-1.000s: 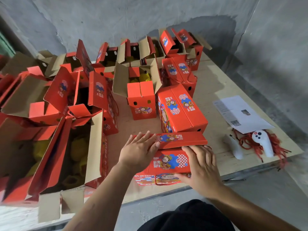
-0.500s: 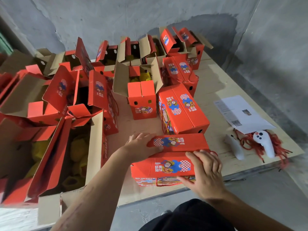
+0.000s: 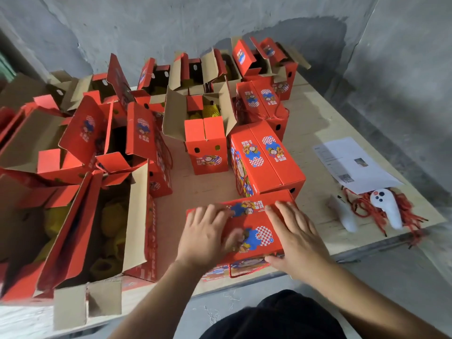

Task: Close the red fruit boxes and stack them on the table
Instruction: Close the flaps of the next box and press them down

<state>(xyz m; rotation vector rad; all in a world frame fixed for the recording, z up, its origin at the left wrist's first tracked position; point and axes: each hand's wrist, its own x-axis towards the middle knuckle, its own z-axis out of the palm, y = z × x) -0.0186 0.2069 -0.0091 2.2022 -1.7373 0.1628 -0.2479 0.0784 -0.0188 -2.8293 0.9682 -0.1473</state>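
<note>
Wooden table (image 3: 315, 123) against a grey wall, crowded with red fruit boxes. Largest: open box (image 3: 102, 231) at near left, flaps upright, yellow fruit inside. Further open boxes (image 3: 205, 133) behind and at centre, flaps raised. Two closed boxes: one (image 3: 265, 159) just beyond the hands, another (image 3: 261, 101) farther back. Near right: printed sheet (image 3: 354, 163), tangle of red cord (image 3: 374, 206), two white handheld controllers (image 3: 386, 207).

Step in hand, as judged: closing of the nearest box (image 3: 256, 223), at the table's near edge, top flaps folded down and pressed flat. Far flap not fully seated, its edge slightly proud of the near one; closure probably not complete.

Left hand (image 3: 208, 236): palm down on the left half of the lid, fingers straight and spread, fingertips reaching the seam between the flaps; somewhat blurred, so exact contact of each finger not discernible. Right hand (image 3: 296, 238): palm down on the right half, fingers straight and slightly apart, thumb over the front right edge. Nothing pinched or gripped by either hand; box beneath both palms, its printed lid panel visible between them, cord handle (image 3: 247, 271) hanging at the front face.

Next move, as judged: firm downward press until the flaps lock, then a grip on both ends for lifting onto a closed box, most likely the one just behind. Risk: flaps springing open on release.
</note>
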